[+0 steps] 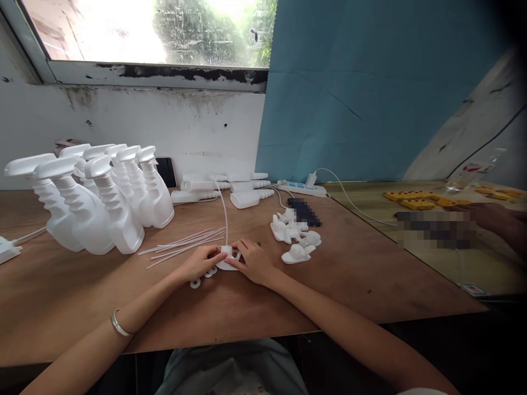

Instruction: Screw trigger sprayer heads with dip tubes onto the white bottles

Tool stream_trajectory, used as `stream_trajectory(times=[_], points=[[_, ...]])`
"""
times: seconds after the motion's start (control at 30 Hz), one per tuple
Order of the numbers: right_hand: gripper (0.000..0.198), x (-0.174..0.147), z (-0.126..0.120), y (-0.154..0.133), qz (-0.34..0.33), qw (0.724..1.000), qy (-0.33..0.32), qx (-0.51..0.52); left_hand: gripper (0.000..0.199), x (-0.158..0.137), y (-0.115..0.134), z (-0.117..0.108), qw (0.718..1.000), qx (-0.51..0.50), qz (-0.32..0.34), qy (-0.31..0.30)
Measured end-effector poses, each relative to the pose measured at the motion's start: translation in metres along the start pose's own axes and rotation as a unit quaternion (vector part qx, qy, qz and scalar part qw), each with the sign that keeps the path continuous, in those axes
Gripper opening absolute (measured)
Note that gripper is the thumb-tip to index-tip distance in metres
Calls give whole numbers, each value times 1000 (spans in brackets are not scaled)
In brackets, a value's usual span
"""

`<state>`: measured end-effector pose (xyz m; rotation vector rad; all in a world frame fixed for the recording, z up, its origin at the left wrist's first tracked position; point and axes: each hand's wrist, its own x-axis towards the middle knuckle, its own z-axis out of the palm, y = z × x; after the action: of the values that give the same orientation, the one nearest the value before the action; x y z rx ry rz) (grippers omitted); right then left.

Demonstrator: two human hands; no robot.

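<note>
Between my two hands a white trigger sprayer head [228, 265] rests on the table, its collar up and a thin dip tube [224, 211] standing out of it. My left hand [201, 262] pinches the collar from the left. From the right, my right hand [253, 260] has its fingers closed round the sprayer head. White ring washers [195, 283] lie just below my left hand. Loose dip tubes [181, 245] are spread behind it. More sprayer heads [297, 252] sit in a small pile to the right of my right hand.
Several white spray bottles [119, 214] with heads on stand at the left. Empty-necked white bottles [247, 197] lie by the wall. A power strip [302, 188] and a dark phone [305, 213] are at the back. Another person's hand [489, 216] is at the right, near yellow pieces [415, 198].
</note>
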<state>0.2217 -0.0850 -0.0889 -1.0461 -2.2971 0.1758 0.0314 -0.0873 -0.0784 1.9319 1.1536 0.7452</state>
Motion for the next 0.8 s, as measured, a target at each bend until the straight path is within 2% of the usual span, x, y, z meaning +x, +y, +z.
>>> stream_trajectory(times=[0.17,0.23,0.3,0.37,0.43,0.5,0.67,0.8], points=[[22,1,-3,0,7,1000,-3,-12,31,0,-2,4,996,-86,-24,3],[27,2,-6,-1,22,1000,4,-15,33,0,-2,6,992,-123,-31,15],[32,6,-7,-2,50,998,20,-29,34,1,-1,4,985,-160,-34,49],[27,17,-7,-2,85,994,33,-54,34,1,0,-1,975,-197,-31,102],[21,34,-4,2,111,990,33,-85,35,2,0,-10,959,-238,-30,152],[24,57,1,10,129,984,20,-120,36,3,0,-18,941,-282,-39,183],[39,117,16,41,186,964,-21,-190,34,7,-5,-30,884,-396,-85,234],[50,148,20,67,222,950,-50,-214,25,11,-8,-31,839,-460,-130,259]])
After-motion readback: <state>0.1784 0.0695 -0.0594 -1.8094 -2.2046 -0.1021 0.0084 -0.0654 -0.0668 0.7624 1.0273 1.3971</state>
